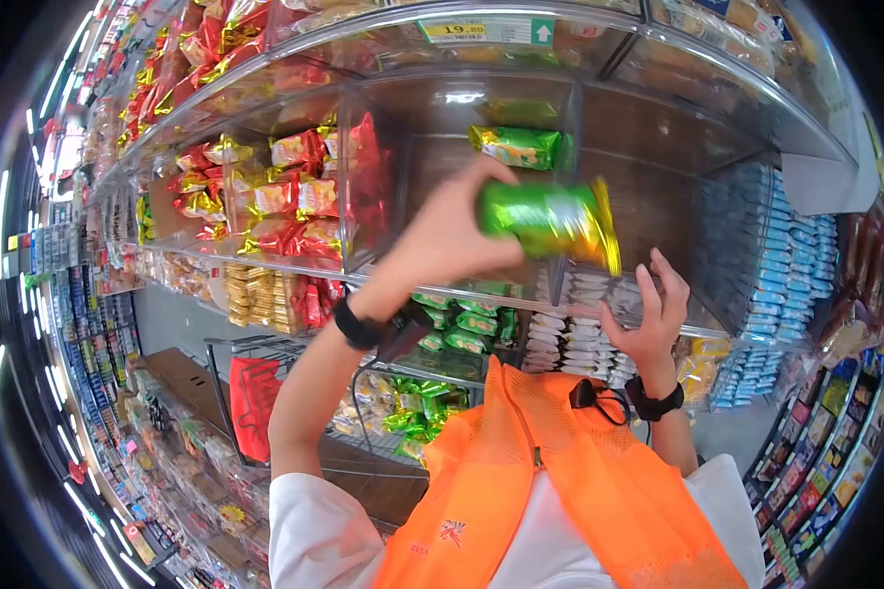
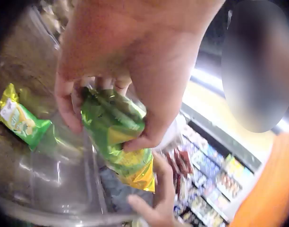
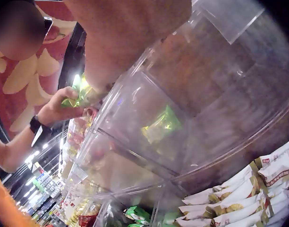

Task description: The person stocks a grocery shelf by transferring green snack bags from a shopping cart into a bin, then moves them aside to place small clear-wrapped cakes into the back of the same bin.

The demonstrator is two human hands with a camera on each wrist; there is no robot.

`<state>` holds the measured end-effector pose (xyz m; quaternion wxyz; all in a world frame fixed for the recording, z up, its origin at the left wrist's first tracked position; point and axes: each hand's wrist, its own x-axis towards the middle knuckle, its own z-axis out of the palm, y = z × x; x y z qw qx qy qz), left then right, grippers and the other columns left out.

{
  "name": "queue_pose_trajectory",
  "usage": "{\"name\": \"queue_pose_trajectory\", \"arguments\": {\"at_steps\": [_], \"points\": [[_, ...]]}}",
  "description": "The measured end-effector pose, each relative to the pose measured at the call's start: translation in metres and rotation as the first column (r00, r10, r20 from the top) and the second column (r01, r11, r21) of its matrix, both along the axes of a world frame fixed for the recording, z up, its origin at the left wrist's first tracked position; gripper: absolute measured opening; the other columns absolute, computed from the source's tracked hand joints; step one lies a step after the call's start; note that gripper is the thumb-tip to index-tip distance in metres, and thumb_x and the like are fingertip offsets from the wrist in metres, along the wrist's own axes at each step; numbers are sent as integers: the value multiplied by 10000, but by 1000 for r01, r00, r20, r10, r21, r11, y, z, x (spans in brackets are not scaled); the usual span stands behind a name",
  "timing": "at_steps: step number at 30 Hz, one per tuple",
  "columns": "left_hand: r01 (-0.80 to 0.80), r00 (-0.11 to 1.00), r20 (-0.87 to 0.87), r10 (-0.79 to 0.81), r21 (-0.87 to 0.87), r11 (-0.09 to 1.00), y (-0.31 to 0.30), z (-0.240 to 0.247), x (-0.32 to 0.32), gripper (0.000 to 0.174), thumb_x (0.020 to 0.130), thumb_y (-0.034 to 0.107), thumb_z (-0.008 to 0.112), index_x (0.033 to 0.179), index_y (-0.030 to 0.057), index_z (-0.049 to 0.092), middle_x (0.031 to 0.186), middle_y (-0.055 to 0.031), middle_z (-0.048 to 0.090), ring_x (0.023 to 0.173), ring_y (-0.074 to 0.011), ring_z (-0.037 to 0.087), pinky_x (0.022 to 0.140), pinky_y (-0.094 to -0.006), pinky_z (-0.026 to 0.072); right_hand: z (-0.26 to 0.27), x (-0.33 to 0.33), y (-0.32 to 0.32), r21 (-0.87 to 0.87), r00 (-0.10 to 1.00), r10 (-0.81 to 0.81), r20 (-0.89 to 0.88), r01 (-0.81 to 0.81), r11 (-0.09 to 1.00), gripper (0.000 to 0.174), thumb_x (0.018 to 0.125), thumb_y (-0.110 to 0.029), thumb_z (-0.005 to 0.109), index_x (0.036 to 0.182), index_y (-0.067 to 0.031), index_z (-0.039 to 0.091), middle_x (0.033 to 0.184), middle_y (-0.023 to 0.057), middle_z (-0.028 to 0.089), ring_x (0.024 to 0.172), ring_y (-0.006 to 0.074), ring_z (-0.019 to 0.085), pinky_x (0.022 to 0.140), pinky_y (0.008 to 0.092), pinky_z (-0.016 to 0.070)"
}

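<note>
My left hand (image 1: 452, 231) grips a green snack packet (image 1: 550, 218) with a yellow crimped end, held in front of a clear shelf bin. The left wrist view shows its thumb and fingers around the green wrapper. My right hand (image 1: 653, 309), fingers apart and holding nothing, is just below and to the right of the packet's yellow end. Behind the held packet, a similar green packet (image 1: 516, 147) lies alone on the floor of the bin (image 1: 413, 128); it also shows in the left wrist view, lying on its side.
Red and gold packets (image 1: 300, 187) fill the bins to the left. Blue packets (image 1: 781, 265) are stacked on the right. Clear dividers (image 1: 572, 108) and a front lip edge the bins. White packets (image 1: 570, 344) lie below, and a cart (image 1: 255, 383) stands at lower left.
</note>
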<state>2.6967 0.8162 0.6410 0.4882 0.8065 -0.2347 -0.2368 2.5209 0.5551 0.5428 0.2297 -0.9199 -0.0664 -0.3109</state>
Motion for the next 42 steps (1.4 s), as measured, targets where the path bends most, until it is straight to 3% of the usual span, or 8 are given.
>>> {"name": "queue_pose_trajectory", "arguments": {"at_steps": [3, 8, 20, 30, 35, 37, 40, 42], "points": [[-460, 747, -568, 345, -66, 885, 32, -40, 42, 536, 796, 142, 680, 1275, -29, 514, 1127, -90, 604, 1076, -173, 587, 918, -328, 530, 6, 0, 4, 17, 998, -37, -57, 38, 999, 648, 686, -191, 818, 1294, -108, 610, 1335, 157, 568, 1126, 353, 584, 899, 453, 515], [-274, 643, -714, 278, 125, 954, 40, -112, 84, 482, 829, 130, 670, 1286, 59, 533, 1250, -62, 556, 1138, -203, 572, 961, -408, 536, 6, 1, 4, 6, 994, -68, -87, 69, 998, 529, 683, -167, 756, 1202, -111, 670, 1270, 130, 587, 1073, 338, 604, 859, 427, 529], [-669, 487, -630, 605, 175, 722, -28, -187, 87, 496, 919, 77, 686, 1357, 173, 472, 1315, -103, 569, 1167, -277, 610, 867, -510, 605, 7, 5, 1, -46, 995, -16, -96, 11, 999, 317, 642, -168, 686, 953, -104, 698, 1046, 72, 638, 934, 314, 611, 786, 419, 535], [-604, 466, -808, 360, 7, 797, -14, -166, 79, 542, 899, 262, 723, 1379, 164, 492, 1393, -107, 514, 1298, -308, 514, 977, -574, 501, 17, 3, -1, -49, 988, 15, -152, -23, 999, 313, 660, -165, 649, 960, -82, 685, 1030, 99, 642, 942, 332, 605, 807, 447, 523], [-494, 818, -342, 462, -6, 870, 7, -168, 63, 982, 858, 416, 713, 1598, 58, 175, 1646, -156, 222, 1510, -320, 212, 1208, -436, 255, 15, 4, 8, -27, 986, 46, -158, -51, 998, 348, 677, -139, 597, 1008, -45, 655, 1064, 162, 617, 975, 391, 578, 853, 486, 489], [-529, 829, -43, 558, 268, 806, 15, -147, 60, 856, 869, 273, 717, 1565, 36, 279, 1595, -170, 329, 1472, -335, 305, 1184, -455, 311, 16, 6, 8, -72, 984, 59, -169, -73, 995, 352, 689, -103, 583, 1029, -32, 637, 1067, 164, 602, 983, 391, 567, 831, 492, 478], [-515, 856, -200, 478, -421, 747, 62, -78, 11, 507, 885, 124, 605, 1372, 21, 510, 1346, -158, 569, 1268, -289, 555, 1070, -429, 448, 20, 5, 14, -135, 983, 19, -181, -44, 990, 332, 709, -72, 570, 1034, -29, 623, 1069, 156, 590, 974, 390, 558, 825, 497, 465], [-477, 822, -5, 569, -551, 684, 105, -30, -40, 340, 850, 10, 567, 1188, 13, 611, 1143, -109, 667, 1100, -252, 646, 969, -389, 506, 16, 4, 14, -138, 983, 16, -184, -42, 990, 309, 723, -62, 573, 1026, -28, 620, 1071, 151, 586, 969, 390, 555, 823, 500, 461]]}}
